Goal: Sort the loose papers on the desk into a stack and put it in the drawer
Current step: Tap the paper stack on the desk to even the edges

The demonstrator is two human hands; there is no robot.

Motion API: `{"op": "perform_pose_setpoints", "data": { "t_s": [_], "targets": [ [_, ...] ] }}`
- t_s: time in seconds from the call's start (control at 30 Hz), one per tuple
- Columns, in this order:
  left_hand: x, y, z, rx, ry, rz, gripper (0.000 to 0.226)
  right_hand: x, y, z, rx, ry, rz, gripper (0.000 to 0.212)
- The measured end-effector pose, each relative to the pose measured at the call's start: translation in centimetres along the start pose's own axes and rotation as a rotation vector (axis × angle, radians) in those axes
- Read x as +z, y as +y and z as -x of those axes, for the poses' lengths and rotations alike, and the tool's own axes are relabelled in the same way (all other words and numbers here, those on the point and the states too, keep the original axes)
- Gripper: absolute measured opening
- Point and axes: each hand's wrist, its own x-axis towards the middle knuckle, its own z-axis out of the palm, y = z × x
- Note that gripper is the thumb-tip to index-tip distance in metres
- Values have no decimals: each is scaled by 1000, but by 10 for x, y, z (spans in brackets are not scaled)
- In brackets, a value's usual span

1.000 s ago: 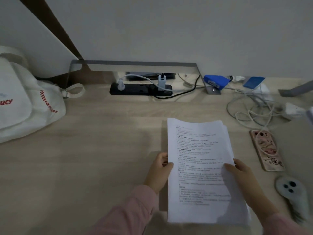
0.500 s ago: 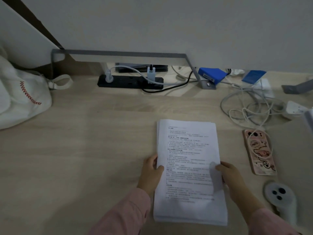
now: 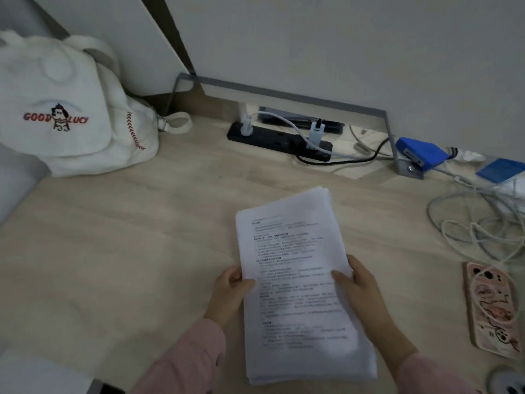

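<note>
Left hand (image 3: 230,294) is gripping the stack (image 3: 298,282) at its left edge, right hand (image 3: 358,282) gripping the right edge. Stack is sitting over the desk (image 3: 127,251), between both hands.

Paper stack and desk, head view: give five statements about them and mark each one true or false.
1. The left hand and the right hand grip the paper stack by its side edges. True.
2. The white bag sits at the far right of the desk. False: it sits at the far left.
3. A phone in a pink case lies to the right of the stack. True.
4. The black power strip has nothing plugged in. False: white plugs are in it.
5. The stack lies in a drawer. False: the hands hold it over the desk.
</note>
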Motion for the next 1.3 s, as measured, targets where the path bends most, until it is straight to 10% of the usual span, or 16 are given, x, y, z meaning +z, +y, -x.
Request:
{"op": "perform_pose_setpoints", "data": {
  "t_s": [0.43,1.1,1.3],
  "targets": [
    [-71,107,37,645,120,219,17,47,-101,14,-358,-14,-349,34],
    [-106,73,15,529,1,125,44,97,-74,1,-138,51,-336,25],
    [-113,136,67,1023,172,10,30,99,-74,0,-140,64,-340,28]
  ]
}}
